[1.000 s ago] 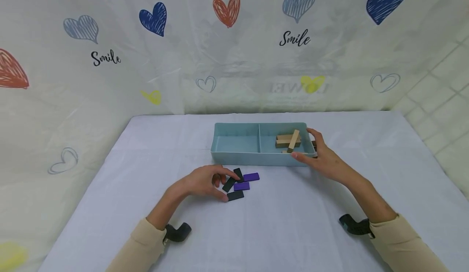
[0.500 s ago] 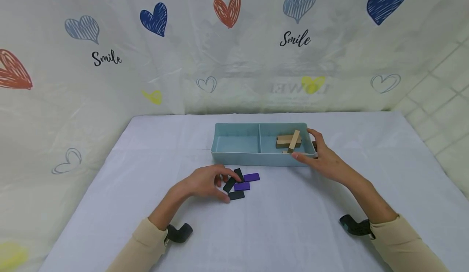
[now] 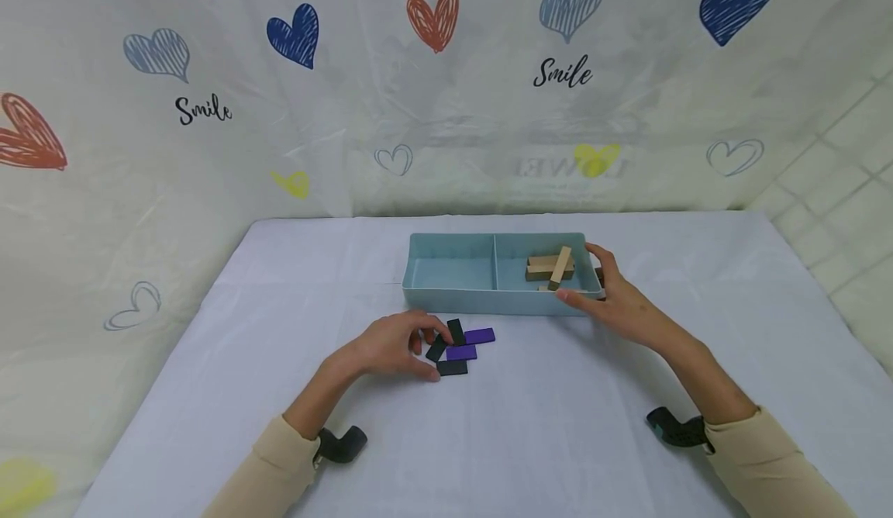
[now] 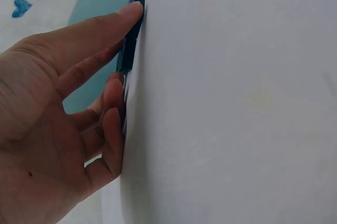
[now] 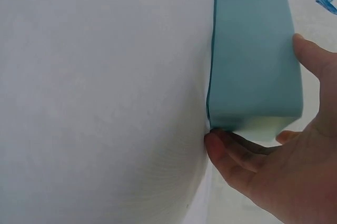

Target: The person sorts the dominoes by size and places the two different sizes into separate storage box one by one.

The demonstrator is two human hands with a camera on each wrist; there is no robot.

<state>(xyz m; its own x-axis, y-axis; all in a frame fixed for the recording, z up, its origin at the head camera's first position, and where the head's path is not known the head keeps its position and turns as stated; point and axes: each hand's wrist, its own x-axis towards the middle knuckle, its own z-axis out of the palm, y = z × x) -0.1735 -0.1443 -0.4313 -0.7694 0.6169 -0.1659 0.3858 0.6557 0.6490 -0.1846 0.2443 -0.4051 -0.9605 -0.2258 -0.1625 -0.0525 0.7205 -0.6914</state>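
My left hand [image 3: 394, 345] curls round a small cluster of flat blocks on the table, its thumb against the nearest black block [image 3: 454, 367] and its index finger at another black block [image 3: 456, 331]. A third black block [image 3: 436, 347] lies between its fingers. Two purple blocks, a nearer one [image 3: 461, 353] and a farther one [image 3: 480, 336], lie just right of the black ones. My right hand [image 3: 623, 302] grips the right end of a light blue two-compartment tray [image 3: 446, 302], thumb on the near rim; its other fingers are partly hidden behind the end wall.
Several pale wooden blocks [image 3: 549, 267] lie in the tray's right compartment, one leaning across others. The left compartment [image 3: 453, 264] shows its bare floor. A white cloth [image 3: 544, 425] covers the table, and a heart-printed sheet [image 3: 474, 99] hangs behind it.
The nearest black block has shifted slightly away from me and turned straighter under my left thumb. My right hand and the tray stay in place.
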